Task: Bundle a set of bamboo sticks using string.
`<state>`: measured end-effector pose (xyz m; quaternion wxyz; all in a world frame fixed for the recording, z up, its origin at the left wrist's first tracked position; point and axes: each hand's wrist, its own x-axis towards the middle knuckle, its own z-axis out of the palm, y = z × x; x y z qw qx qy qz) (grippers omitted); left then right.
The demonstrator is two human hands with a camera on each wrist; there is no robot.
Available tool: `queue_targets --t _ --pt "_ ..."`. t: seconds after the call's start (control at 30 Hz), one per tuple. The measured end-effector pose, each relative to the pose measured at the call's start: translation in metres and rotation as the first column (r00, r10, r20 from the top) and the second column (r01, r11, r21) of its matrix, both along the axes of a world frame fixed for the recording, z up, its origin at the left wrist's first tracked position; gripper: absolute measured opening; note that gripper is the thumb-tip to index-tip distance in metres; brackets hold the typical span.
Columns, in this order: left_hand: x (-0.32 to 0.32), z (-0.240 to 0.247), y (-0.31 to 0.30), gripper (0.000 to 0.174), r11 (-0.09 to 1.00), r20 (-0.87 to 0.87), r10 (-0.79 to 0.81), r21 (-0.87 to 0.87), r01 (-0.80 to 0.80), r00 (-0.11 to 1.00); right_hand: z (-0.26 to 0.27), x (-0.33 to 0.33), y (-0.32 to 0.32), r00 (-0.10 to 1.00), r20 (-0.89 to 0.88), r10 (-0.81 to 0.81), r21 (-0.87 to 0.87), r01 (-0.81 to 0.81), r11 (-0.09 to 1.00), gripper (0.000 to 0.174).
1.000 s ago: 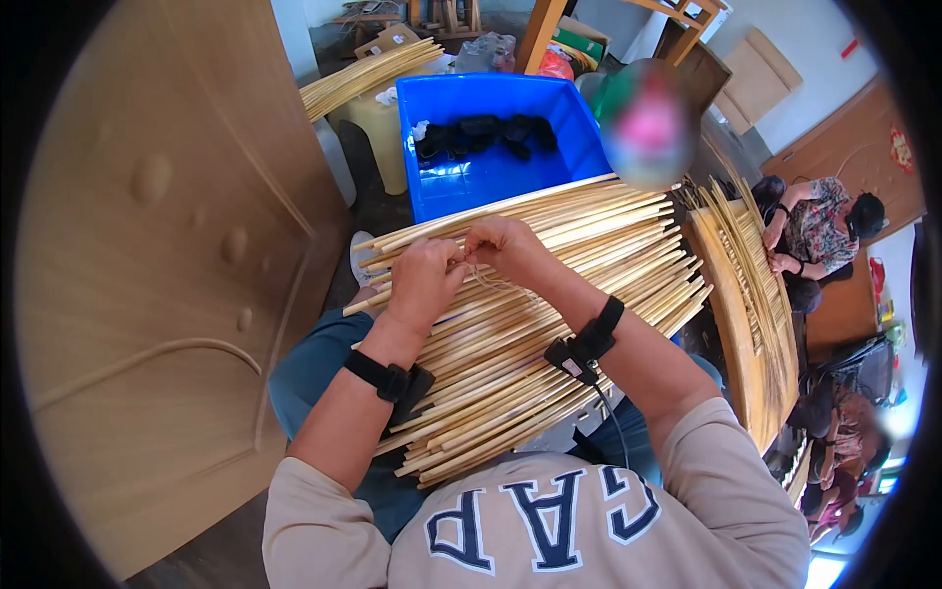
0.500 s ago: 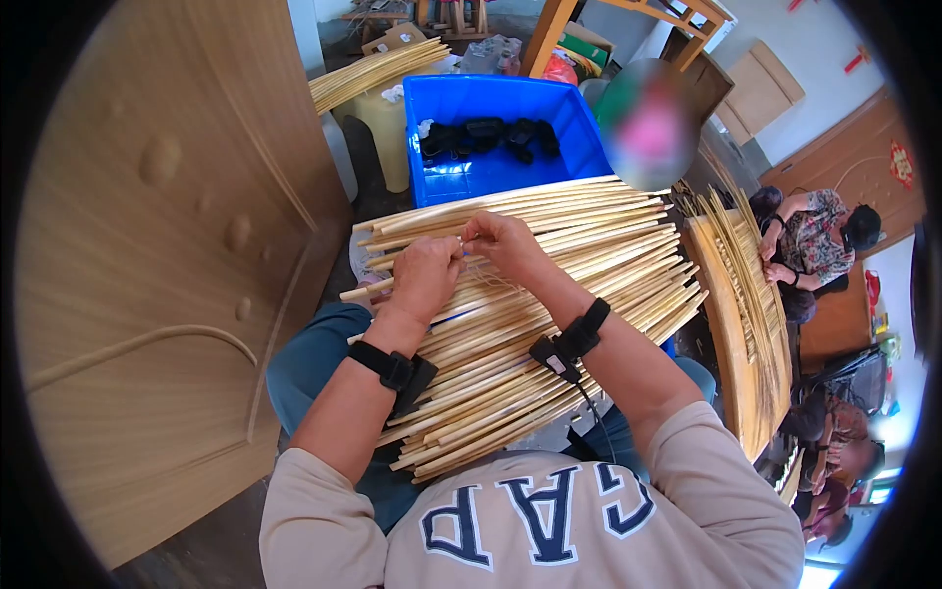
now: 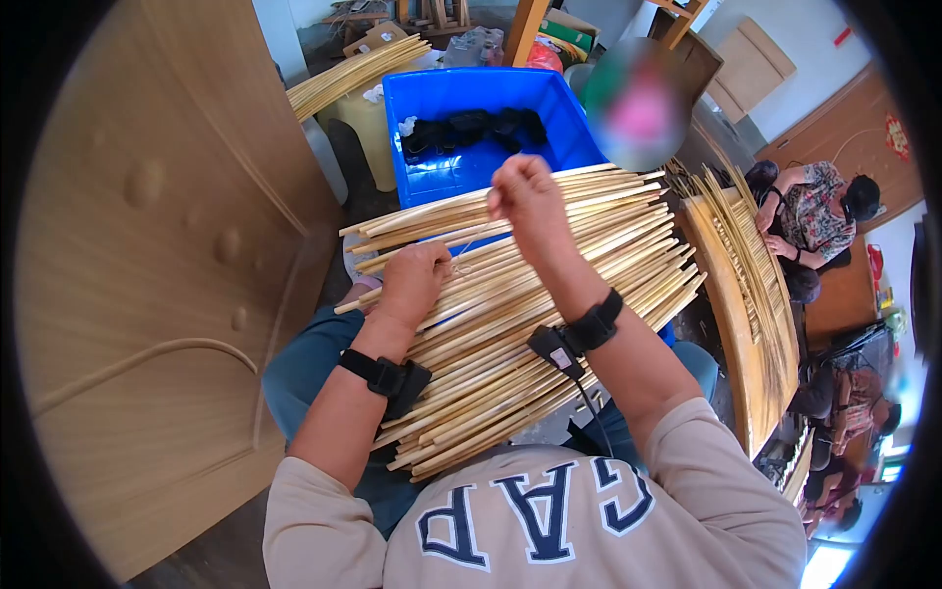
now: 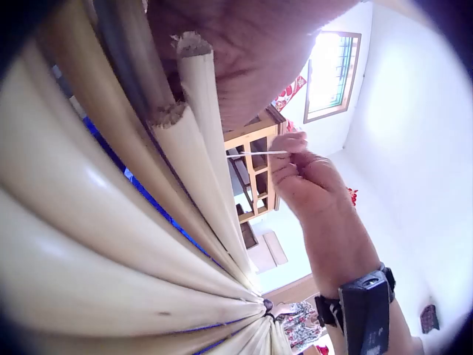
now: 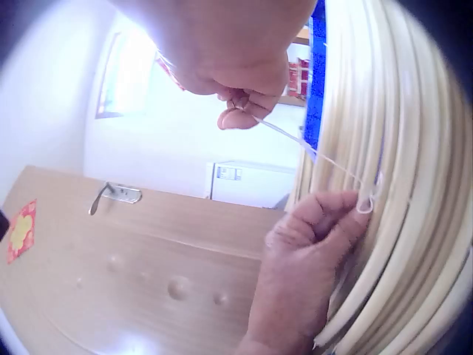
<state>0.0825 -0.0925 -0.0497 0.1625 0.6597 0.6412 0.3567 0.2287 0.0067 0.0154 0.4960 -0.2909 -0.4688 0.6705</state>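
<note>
A row of pale, slender wooden sticks (image 3: 628, 245) lies across the person's lap. At its far left part, the left hand (image 3: 415, 280) pinches a thin white string (image 5: 295, 138) low against the sticks, where a small loop of it shows by the thumb in the right wrist view. Raised above the sticks, the right hand (image 3: 530, 201) grips the string's other end between thumb and curled fingers. Between the two hands the string runs straight. In the left wrist view the right hand (image 4: 303, 174) appears beyond the stick ends, with the string leading from its fingertips.
A blue tub (image 3: 432, 187) holding black items stands just beyond the sticks. A wooden door (image 3: 167, 294) rises close on the left. To the right is a wooden bench (image 3: 726, 324) bearing more sticks, where another person (image 3: 819, 226) sits. More sticks (image 3: 358, 74) lie at the back left.
The right hand has moved up and away from the left hand, drawing the string out between them. Earlier the hands were together at the string; the left has stayed near the same sticks.
</note>
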Motion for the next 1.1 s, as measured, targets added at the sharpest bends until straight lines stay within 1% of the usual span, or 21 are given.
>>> queue_targets --t 0.03,0.1,0.13,0.27,0.33,0.37,0.43,0.5,0.57,0.6,0.63,0.7,0.77,0.83,0.87,0.93,0.97,1.03,1.07,1.1 --pt "0.0 0.002 0.0 0.014 1.0 0.0 -0.005 -0.009 0.005 1.0 0.015 0.005 0.002 0.998 -0.032 -0.059 0.118 0.062 0.991 0.005" --pt "0.001 0.008 -0.001 0.014 1.0 0.003 -0.006 -0.019 0.006 1.0 0.044 0.017 0.003 0.986 -0.088 -0.14 0.191 0.155 0.969 0.004" --pt "0.001 0.01 -0.001 0.015 1.0 0.009 0.0 -0.031 0.0 1.0 0.053 0.024 0.005 0.982 -0.108 -0.155 0.244 0.178 0.953 0.005" --pt "0.002 0.01 0.001 0.015 0.999 0.014 0.028 0.017 -0.028 1.0 0.078 0.041 0.001 0.967 -0.136 -0.215 0.305 0.247 0.92 0.005" --pt "0.002 0.012 0.001 0.014 0.998 -0.023 0.059 0.022 -0.058 0.998 0.085 0.047 -0.005 0.942 -0.179 -0.283 0.362 0.331 0.871 0.006" --pt "0.003 0.013 0.001 0.014 0.998 -0.028 0.057 0.019 -0.057 0.998 0.086 0.049 -0.006 0.941 -0.182 -0.285 0.358 0.334 0.872 0.006" --pt "0.004 0.017 0.002 0.013 0.994 -0.139 0.078 0.086 -0.066 0.987 0.088 0.053 -0.008 0.933 -0.203 -0.298 0.413 0.358 0.837 0.005" --pt "0.004 0.023 0.003 0.011 0.992 -0.15 0.08 0.108 -0.065 0.985 0.088 0.053 -0.014 0.939 -0.184 -0.291 0.416 0.343 0.842 0.004" --pt "0.002 0.024 0.005 0.01 0.989 -0.161 0.082 0.131 -0.061 0.984 0.084 0.052 -0.018 0.965 -0.108 -0.241 0.361 0.264 0.895 0.004" --pt "-0.001 0.023 0.007 0.009 0.986 -0.186 0.102 0.145 -0.076 0.977 0.083 0.052 -0.023 0.96 -0.102 -0.26 0.316 0.279 0.907 0.005" --pt "-0.003 0.021 0.009 0.008 0.983 -0.209 0.124 0.159 -0.091 0.97 0.082 0.053 -0.026 0.959 -0.106 -0.262 0.315 0.282 0.906 0.005" --pt "-0.005 0.017 0.011 0.008 0.984 -0.227 0.117 0.162 -0.081 0.967 0.078 0.055 -0.033 0.96 -0.149 -0.236 0.277 0.27 0.922 0.005" --pt "-0.007 0.015 0.013 0.007 0.984 -0.245 0.11 0.163 -0.071 0.963 0.069 0.054 -0.038 0.96 -0.151 -0.237 0.256 0.27 0.928 0.005" --pt "-0.008 0.017 0.018 0.007 0.991 -0.287 0.061 0.13 -0.024 0.956 0.059 0.051 -0.04 0.961 -0.157 -0.226 0.218 0.257 0.941 0.004" --pt "-0.007 0.018 0.019 0.007 0.992 -0.288 0.055 0.127 -0.019 0.956 0.054 0.049 -0.04 0.965 -0.107 -0.24 0.161 0.255 0.953 0.003" --pt "-0.006 0.023 0.021 0.008 0.998 -0.383 0.036 0.055 -0.016 0.923 0.044 0.045 -0.039 0.982 -0.008 -0.191 0.127 0.191 0.973 0.004" --pt "-0.007 0.021 0.022 0.008 0.998 -0.383 0.037 0.054 -0.017 0.923 0.039 0.043 -0.038 0.985 0.055 -0.161 0.116 0.154 0.981 0.005" --pt "-0.009 0.019 0.025 0.01 0.999 -0.413 0.026 0.035 -0.013 0.911 0.026 0.038 -0.038 0.99 0.138 0.032 -0.015 -0.031 0.999 0.006" --pt "-0.009 0.018 0.026 0.01 0.999 -0.414 0.024 0.035 -0.01 0.91 0.017 0.032 -0.039 0.984 0.165 0.074 -0.105 -0.057 0.993 0.003" --pt "-0.008 0.022 0.025 0.01 0.999 -0.407 0.025 0.031 -0.014 0.913 0.01 0.026 -0.04 0.953 0.281 0.118 -0.13 -0.084 0.988 0.005"
